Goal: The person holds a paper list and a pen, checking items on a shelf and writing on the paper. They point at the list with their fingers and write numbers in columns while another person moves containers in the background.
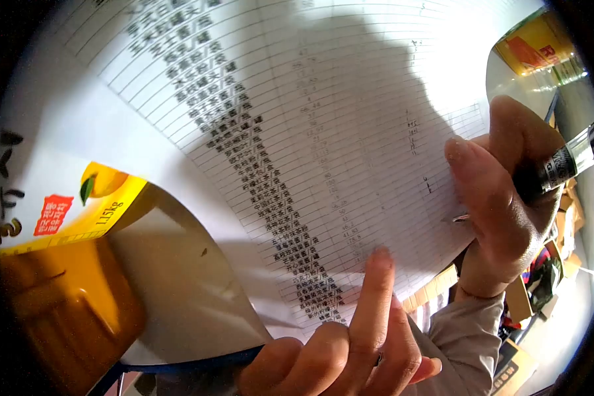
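A large printed sheet [350, 119] of ruled rows, dense characters and columns of numbers fills the middle of the view. My left hand [350, 350] comes up from the bottom; one finger is stretched out with its tip on the sheet's lower rows, while others are bent. At the right, my right hand [501, 191] is closed around a pen [561, 166]. The pen's clear barrel sticks out behind the hand, and its metal tip shows over the sheet below the thumb. A shadow falls over the upper right part of the sheet.
At left, a jar [66, 297] with amber contents and a yellow-and-white label marked 1.15kg stands beside the sheet. Another yellow-labelled container [534, 46] is at the upper right. The pale tabletop [185, 297] ends in a blue edge. Cardboard boxes [518, 369] lie beyond, lower right.
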Available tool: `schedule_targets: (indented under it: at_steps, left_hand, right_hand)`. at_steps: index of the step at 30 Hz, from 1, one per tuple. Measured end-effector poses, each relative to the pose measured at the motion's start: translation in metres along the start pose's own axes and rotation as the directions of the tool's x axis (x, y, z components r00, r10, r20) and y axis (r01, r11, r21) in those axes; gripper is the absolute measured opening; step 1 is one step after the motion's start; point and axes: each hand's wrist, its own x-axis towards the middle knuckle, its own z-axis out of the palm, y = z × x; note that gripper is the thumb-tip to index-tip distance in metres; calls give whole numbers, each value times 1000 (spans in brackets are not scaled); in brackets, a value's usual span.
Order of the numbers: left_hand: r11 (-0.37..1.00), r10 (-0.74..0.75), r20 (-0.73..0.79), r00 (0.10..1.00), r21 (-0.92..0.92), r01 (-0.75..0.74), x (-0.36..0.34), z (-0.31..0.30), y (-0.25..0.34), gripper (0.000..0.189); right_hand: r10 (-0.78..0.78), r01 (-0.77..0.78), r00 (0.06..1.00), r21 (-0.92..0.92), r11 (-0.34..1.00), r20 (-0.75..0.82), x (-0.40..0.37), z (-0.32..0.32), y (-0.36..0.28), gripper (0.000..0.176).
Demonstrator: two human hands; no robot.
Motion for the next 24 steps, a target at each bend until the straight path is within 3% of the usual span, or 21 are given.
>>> schedule_targets:
  at_steps: [3, 4, 8, 11, 12, 14, 15, 17, 18, 20, 21, 23, 24]
  left_hand:
    - [999, -9, 68, 998, -35, 11, 3, 0, 4, 50]
    - [998, 5, 107, 994, -64, 2, 7, -2, 5, 50]
    - [998, -21, 93, 995, -52, 26, 9, 6, 15, 49]
    - [998, -21, 119, 993, -56, 28, 9, 6, 18, 46]
    - [998, -22, 147, 989, -61, 31, 9, 5, 18, 45]
    - [996, -23, 227, 974, -81, 42, 12, 0, 18, 43]
    - [996, -16, 259, 966, -83, 38, 13, -2, 18, 43]
    - [997, 1, 309, 951, -74, 23, 14, -2, 19, 42]
    - [998, -9, 319, 948, -59, 29, 14, -2, 20, 41]
    - [998, -45, 329, 943, -34, 60, 14, -2, 25, 41]
    - [998, -31, 334, 942, -37, 46, 13, -2, 24, 41]
    - [999, -2, 343, 939, -41, 18, 11, -3, 21, 41]
    - [999, 6, 362, 932, -50, 13, 12, -5, 20, 42]
  right_hand:
    - [-34, 34, 999, 63, 997, 5, -2, 8, 1, 29]
    - [4, -9, 996, 62, 998, 90, 1, 1, -2, 29]
    - [-6, 5, 985, 7, 1000, 171, 5, -8, 1, 31]
    - [94, -95, 980, -3, 995, 175, 5, -12, -5, 28]
    - [-38, 44, 988, -34, 998, 152, 4, -11, 0, 26]
    - [-67, 70, 996, -34, 997, 66, 1, -10, 4, 25]
    - [36, -36, 999, 6, 999, 0, -4, -9, 3, 24]
    - [-38, 39, 999, -39, 998, 30, -2, -12, 7, 25]
    - [-211, 227, 968, -108, 968, 138, 4, -18, 10, 26]
    - [-198, 225, 957, -111, 968, 212, 7, -16, 6, 28]
    - [-20, 31, 984, -59, 998, 177, 3, -11, -2, 29]
    - [133, -128, 985, -52, 990, 107, 0, -4, -9, 31]
    - [102, -96, 993, -100, 990, 63, -1, -3, -10, 31]
